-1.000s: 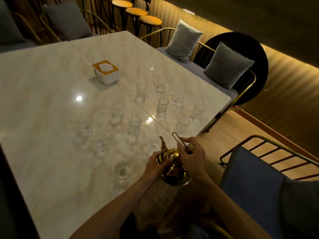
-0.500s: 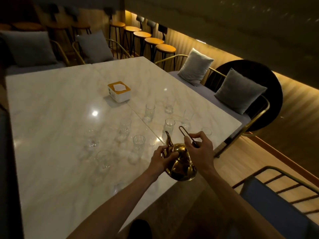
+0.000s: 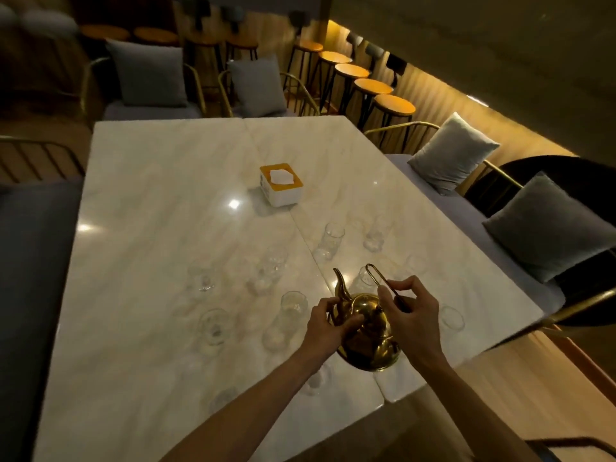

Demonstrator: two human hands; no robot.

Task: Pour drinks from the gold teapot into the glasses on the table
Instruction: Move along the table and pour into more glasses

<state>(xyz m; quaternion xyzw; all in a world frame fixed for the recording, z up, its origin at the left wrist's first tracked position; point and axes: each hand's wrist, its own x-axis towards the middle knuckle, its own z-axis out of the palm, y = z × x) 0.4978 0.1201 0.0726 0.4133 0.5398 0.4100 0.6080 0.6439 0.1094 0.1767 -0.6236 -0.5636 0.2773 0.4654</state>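
- The gold teapot (image 3: 366, 331) is up in the air over the near edge of the white marble table (image 3: 160, 248), held in both hands, just like half a second ago
- The right hand (image 3: 413, 311) pinches the thin wire handle (image 3: 383, 285) with its fingers closed on it, the same grip as before
- The left hand (image 3: 325, 325) is wrapped around the pot's side by the spout (image 3: 341, 285), with the thumb pressed on the round lid
- The spout points up and away from the person, as it did before, and I see no drink coming out
- The view has tipped up since the earlier picture: more of the far chairs, gray pillows (image 3: 150, 75) and round stools (image 3: 373, 86) show now
- The teapot now sits lower and more to the right in the view than before
- The clear glasses (image 3: 333, 236) stand on the table past the pot and to its left, some blurry; one glass (image 3: 293, 303) is just left of the left hand
- The white and orange tissue box (image 3: 281, 183) sits farther back, in the middle of the table
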